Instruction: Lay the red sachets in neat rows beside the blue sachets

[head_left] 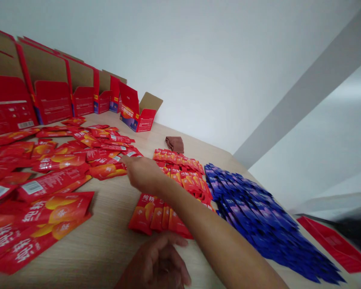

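Note:
My right hand (146, 174) reaches across to the near edge of a loose heap of red pouches (63, 160) printed with orange fruit. Its fingers are drawn together beside a red pouch (108, 170), and their tips are partly hidden, so what they hold, if anything, does not show. Below the forearm lie rows of overlapping red pouches (142, 212), partly covered by the arm. At the bottom, my left hand (156, 265) hovers near these rows with fingers loosely bent and apart, holding nothing visible.
Open red cartons (52, 102) line the back left, with another open carton (138, 116) beside them. A folded brown cloth (175, 143) lies behind the red rows. Dark blue pouches (258, 216) overlap in rows at right. A red box-like item (333, 243) is at far right.

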Tool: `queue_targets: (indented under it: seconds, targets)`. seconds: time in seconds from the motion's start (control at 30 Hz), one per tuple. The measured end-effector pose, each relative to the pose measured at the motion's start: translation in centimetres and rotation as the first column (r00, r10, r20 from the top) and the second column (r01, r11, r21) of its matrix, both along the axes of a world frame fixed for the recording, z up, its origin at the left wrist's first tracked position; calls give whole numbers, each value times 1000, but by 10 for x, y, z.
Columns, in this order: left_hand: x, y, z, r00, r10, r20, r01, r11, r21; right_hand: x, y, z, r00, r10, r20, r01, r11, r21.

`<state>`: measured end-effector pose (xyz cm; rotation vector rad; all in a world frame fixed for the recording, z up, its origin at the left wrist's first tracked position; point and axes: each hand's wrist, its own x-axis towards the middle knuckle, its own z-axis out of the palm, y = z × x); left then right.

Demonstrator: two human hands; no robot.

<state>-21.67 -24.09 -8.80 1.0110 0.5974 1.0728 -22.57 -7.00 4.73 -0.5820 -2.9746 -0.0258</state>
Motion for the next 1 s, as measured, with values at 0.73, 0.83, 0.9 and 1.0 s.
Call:
queue_targets:
  seconds: [0.73,0.83,0.9,1.0]
  targets:
    - [-33,39,71,839,510,189,-440,840,-316,113,-48,18,983,-179,-43,145,899,-412]
    - [-32,38,71,836,527,153,-461,826,-323,113,-49,5,977,-198,-77,159,921,-356]
    - [-32,38,72,838,523,158,-455,828,-328,114,-43,2,976,-190,-110,140,925,-354]
    - [-31,36,70,852,490,185,-413,846,-337,121,-23,9,971,-201,-129,148,931,-335]
